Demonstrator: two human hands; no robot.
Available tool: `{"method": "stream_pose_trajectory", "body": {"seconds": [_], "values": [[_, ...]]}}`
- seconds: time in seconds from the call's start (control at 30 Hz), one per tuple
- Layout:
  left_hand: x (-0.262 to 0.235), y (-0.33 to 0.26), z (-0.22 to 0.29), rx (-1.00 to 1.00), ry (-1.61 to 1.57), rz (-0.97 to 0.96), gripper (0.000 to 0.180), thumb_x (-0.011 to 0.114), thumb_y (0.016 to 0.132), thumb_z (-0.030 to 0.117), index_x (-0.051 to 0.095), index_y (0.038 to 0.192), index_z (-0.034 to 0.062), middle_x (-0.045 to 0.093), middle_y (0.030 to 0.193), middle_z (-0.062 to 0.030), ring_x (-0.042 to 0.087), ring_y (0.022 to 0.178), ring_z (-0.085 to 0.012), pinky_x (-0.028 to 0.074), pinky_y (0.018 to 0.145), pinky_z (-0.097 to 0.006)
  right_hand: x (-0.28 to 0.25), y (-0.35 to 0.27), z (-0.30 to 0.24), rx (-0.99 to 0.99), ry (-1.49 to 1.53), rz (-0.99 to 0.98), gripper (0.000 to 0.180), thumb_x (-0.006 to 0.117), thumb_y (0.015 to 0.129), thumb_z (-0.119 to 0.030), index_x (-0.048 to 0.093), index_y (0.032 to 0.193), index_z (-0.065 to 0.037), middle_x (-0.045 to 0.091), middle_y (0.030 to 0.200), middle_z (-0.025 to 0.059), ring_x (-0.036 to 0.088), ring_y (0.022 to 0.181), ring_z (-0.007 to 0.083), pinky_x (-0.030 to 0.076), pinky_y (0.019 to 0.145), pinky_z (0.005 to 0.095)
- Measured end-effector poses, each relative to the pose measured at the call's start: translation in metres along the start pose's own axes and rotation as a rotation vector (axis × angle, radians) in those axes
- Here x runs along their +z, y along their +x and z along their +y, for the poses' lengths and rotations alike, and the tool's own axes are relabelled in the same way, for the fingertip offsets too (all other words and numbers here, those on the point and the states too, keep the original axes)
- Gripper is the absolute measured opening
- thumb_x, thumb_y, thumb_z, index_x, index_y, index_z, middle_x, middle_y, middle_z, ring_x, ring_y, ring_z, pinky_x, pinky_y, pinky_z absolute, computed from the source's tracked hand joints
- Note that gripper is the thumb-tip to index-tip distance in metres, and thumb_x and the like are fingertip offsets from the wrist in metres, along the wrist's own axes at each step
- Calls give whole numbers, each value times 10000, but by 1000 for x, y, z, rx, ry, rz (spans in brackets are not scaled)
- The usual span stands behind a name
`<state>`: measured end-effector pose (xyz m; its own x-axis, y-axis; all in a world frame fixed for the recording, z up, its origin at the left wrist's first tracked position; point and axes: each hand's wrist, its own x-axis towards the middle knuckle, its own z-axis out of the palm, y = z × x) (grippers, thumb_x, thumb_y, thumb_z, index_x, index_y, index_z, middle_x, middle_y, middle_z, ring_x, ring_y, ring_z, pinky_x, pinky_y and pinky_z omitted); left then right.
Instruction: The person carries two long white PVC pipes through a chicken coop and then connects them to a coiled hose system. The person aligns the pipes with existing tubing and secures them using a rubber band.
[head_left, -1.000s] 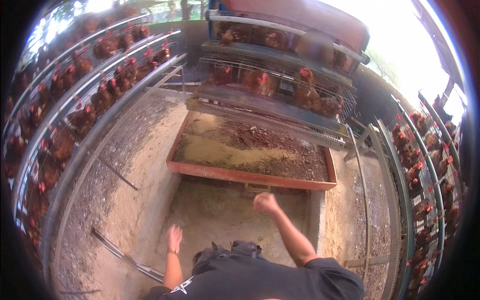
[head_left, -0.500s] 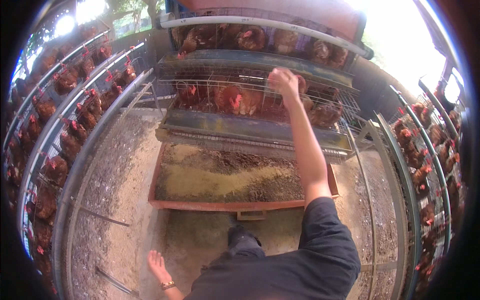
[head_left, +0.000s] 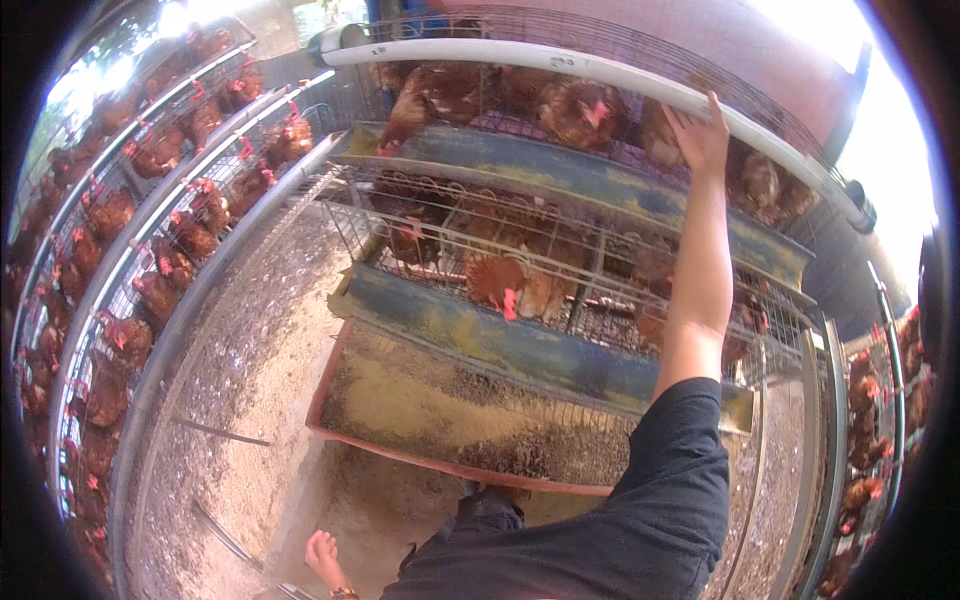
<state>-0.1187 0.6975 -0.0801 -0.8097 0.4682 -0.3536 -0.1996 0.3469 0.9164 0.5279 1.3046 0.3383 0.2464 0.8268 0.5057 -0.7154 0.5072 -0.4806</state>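
Observation:
My right hand is raised high and grips the white pipe that runs along the top of the hen cages. My right arm stretches straight up from a dark sleeve. My left hand hangs low at the bottom of the view, fingers apart, holding nothing, above the sandy floor. Brown hens stand in wire cages behind a blue-grey feed trough. Below it lies a red-edged tray covered with droppings and sand.
Long tiered rows of caged brown hens run down the left, and more cages stand on the right. A grey pipe edges the left row. Thin rods lie on the sandy floor.
My right hand rose from above the tray up to the top white pipe and closed on it. The view tilted upward. My left hand dropped lower and stays at the bottom.

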Motion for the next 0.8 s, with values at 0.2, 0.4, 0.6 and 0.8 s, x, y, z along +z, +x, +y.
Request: {"method": "stream_pose_trajectory", "body": {"seconds": [0.2,0.4,0.6,0.8], "values": [[12,-26,2,117,20,-57,321,561,979,210,586,1215,-6,651,1138,-129,635,1013,-226,511,886,-333,-2,21,9,-55,5,-62,553,674,898,-252,368,1301,-29,357,1411,273,357,1344,419,302,1115,646],[44,-11,3,185,6,10,218,617,920,220,639,1043,41,669,910,-45,624,754,-111,452,634,-222,9,38,12,-115,-56,-61,473,696,877,-254,423,1187,-23,488,1296,273,472,1267,396,439,1033,598],[44,-8,4,155,-59,60,186,644,899,163,640,1003,8,661,884,-54,620,731,-109,451,602,-220,68,44,10,-190,-125,-76,318,675,881,-207,474,1105,-106,586,1180,229,600,1125,360,588,857,513],[26,0,-40,208,-71,104,185,633,910,146,641,1012,-9,652,895,-58,622,786,-129,508,664,-258,173,35,28,-289,-218,-248,370,691,870,-230,497,1126,-46,583,1158,223,581,1150,358,564,886,546]]}}
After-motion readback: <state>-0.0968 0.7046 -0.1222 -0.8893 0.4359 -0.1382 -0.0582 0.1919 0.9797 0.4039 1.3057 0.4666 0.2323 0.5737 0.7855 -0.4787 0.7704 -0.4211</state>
